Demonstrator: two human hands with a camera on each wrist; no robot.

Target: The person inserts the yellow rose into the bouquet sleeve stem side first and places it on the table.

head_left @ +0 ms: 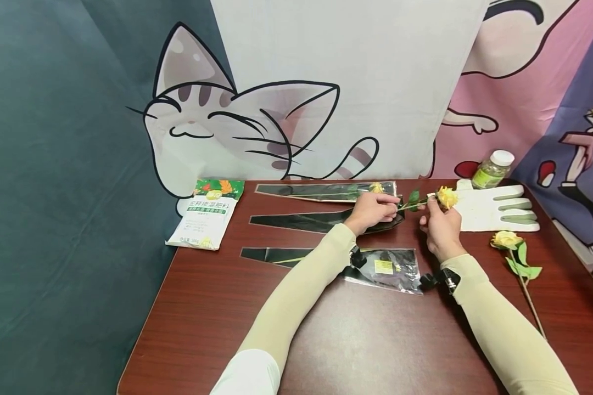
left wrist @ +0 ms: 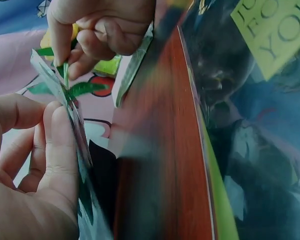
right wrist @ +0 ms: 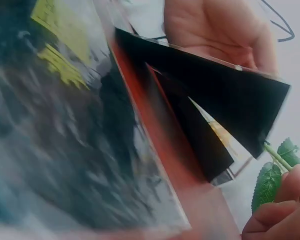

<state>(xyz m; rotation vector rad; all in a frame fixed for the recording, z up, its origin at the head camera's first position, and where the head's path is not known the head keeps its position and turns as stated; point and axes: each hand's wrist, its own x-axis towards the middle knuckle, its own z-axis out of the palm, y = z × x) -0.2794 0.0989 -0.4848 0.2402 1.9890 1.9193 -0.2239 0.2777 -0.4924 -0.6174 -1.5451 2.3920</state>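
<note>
- where's the rose (head_left: pixel 447 197)?
- r hand (head_left: pixel 443 227) pinches its stem (right wrist: pixel 278 156), near sleeve (head_left: pixel 301 221) mouth; l hand (head_left: pixel 372 212) grips sleeve edge.
- & its bloom?
- seen in head view; r wrist cam shows only its leaves (right wrist: pixel 266 186) + stem.

You are having open counter (head_left: pixel 356 345) between your forearms (head_left: pixel 296 300), on the near side of the closest sleeve (head_left: pixel 407 269); a narrow strip is running between that sleeve and the middle sleeve (head_left: pixel 301 221), your left forearm cutting across; the rose stem (head_left: pixel 405 207) is bridging the gap between your left hand (head_left: pixel 373 211) and right hand (head_left: pixel 442 225); the glove (head_left: pixel 476 211) and jar (head_left: pixel 489 174) are crowding the far right, a loose rose (head_left: pixel 524 270) lying beside your right forearm.
</note>
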